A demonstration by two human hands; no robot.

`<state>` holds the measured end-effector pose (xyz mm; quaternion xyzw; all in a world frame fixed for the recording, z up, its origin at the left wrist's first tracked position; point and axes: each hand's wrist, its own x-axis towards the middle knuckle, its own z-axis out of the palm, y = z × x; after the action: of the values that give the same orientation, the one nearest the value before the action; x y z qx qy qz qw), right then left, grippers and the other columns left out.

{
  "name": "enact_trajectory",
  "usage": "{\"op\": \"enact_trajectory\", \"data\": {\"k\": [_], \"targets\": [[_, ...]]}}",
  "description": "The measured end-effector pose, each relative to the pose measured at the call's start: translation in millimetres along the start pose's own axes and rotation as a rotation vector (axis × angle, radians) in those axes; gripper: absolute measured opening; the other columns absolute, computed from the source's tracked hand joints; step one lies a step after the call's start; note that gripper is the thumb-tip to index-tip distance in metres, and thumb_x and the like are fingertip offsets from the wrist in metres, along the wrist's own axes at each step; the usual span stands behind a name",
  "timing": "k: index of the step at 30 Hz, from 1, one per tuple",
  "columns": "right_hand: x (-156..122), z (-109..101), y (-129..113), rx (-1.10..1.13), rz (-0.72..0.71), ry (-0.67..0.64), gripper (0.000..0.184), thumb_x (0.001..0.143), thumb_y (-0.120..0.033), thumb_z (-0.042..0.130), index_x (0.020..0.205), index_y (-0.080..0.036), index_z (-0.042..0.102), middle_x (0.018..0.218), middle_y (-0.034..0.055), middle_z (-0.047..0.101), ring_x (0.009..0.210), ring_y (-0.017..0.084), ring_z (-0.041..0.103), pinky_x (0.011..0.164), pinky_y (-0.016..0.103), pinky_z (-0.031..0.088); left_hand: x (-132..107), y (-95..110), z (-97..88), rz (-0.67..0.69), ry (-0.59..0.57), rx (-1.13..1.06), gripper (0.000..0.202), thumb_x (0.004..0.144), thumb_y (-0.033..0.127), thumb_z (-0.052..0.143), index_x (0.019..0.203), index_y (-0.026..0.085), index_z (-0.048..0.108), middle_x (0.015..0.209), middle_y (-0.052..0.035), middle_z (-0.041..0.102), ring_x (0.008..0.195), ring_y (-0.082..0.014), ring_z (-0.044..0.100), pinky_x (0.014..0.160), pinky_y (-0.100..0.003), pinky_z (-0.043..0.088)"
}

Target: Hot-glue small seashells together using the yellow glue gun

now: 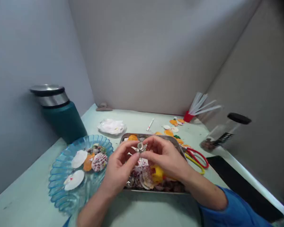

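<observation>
Over the metal tray point(156, 191), both hands pinch one small pale spiky piece point(140, 146) with a round hollow facing me. It looks like a shell, but it is too small to be sure. My left hand point(119, 165) grips its left side between thumb and forefinger. From the right, the thumb and forefinger of my right hand point(164, 154) close on the other side. Beneath them the tray holds purple-and-white scallop shells point(145, 178), a yellow piece point(158, 174) and other bits, partly hidden by my hands.
At left stand a blue glass plate point(58, 175) bearing several shells and a teal flask point(63, 121). Behind lie crumpled white paper point(111, 126) and a small white stick point(150, 124). Right: scissors point(198, 157), orange shells point(169, 133), a red cup of glue sticks point(188, 116), a jar point(223, 134).
</observation>
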<state>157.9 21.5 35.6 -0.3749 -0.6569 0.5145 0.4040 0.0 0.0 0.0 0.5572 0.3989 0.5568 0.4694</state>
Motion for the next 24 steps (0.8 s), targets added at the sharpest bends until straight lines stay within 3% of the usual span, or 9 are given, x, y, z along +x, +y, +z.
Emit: {"op": "enact_trajectory", "data": {"k": [7, 12, 15, 18, 20, 24], "targets": [[-0.7, -2.8, 2.2, -0.192, -0.037, 0.027, 0.018, 0.077, -0.022, 0.068, 0.091, -0.020, 0.057, 0.067, -0.0055, 0.050, 0.058, 0.010, 0.047, 0.052, 0.022, 0.039, 3.2, 3.0, 2.1, -0.149, -0.066, -0.389, 0.016, 0.080, 0.023, 0.063, 0.095, 0.019, 0.063, 0.093, -0.0018, 0.061, 0.075, -0.0114, 0.059, 0.065, -0.024, 0.053], [-2.7, -6.1, -2.3, -0.388, -0.116, 0.033, 0.029, 0.076, -0.025, 0.070, 0.101, -0.020, 0.057, 0.079, -0.0016, 0.056, 0.060, 0.011, 0.050, 0.056, 0.024, 0.042, 3.6, 1.5, 4.0, -0.254, -0.048, -0.555, 0.016, 0.078, 0.021, 0.066, 0.092, 0.016, 0.061, 0.085, -0.0009, 0.060, 0.067, -0.0095, 0.059, 0.064, -0.025, 0.054], [-3.4, -12.2, -8.2, -0.456, -0.202, 0.024, 0.029, 0.081, -0.025, 0.066, 0.108, -0.021, 0.056, 0.091, 0.0022, 0.059, 0.067, 0.012, 0.053, 0.060, 0.025, 0.044, 3.9, 2.5, 2.8, -0.271, -0.053, -0.602, 0.019, 0.077, 0.020, 0.066, 0.095, 0.015, 0.061, 0.085, -0.0017, 0.061, 0.067, -0.0100, 0.061, 0.064, -0.025, 0.054], [-2.9, -16.9, -11.3, -0.517, -0.340, 0.042, 0.013, 0.088, -0.019, 0.058, 0.100, -0.021, 0.061, 0.094, 0.0033, 0.058, 0.080, 0.015, 0.055, 0.071, 0.028, 0.045, 4.7, 4.0, 1.6, -0.301, -0.052, -0.602, 0.022, 0.076, 0.020, 0.067, 0.097, 0.015, 0.062, 0.087, -0.0026, 0.062, 0.068, -0.0113, 0.063, 0.065, -0.025, 0.054], [-2.4, -18.0, -11.4, -0.554, -0.405, 0.043, 0.012, 0.088, -0.014, 0.056, 0.095, -0.021, 0.064, 0.092, 0.0031, 0.057, 0.084, 0.015, 0.055, 0.076, 0.030, 0.044, 5.0, 4.4, 1.4, -0.327, -0.041, -0.590, 0.023, 0.075, 0.020, 0.069, 0.097, 0.015, 0.063, 0.089, -0.0023, 0.063, 0.067, -0.0117, 0.063, 0.065, -0.025, 0.054], [-2.2, -17.1, -10.4, -0.575, -0.443, 0.002, 0.015, 0.085, -0.008, 0.058, 0.091, -0.020, 0.065, 0.086, 0.0023, 0.056, 0.080, 0.014, 0.055, 0.073, 0.028, 0.044, 5.1, 3.6, 1.4, -0.351, -0.037, -0.570, 0.020, 0.074, 0.020, 0.069, 0.094, 0.016, 0.067, 0.090, -0.0024, 0.065, 0.065, -0.0099, 0.063, 0.064, -0.022, 0.052]]}}
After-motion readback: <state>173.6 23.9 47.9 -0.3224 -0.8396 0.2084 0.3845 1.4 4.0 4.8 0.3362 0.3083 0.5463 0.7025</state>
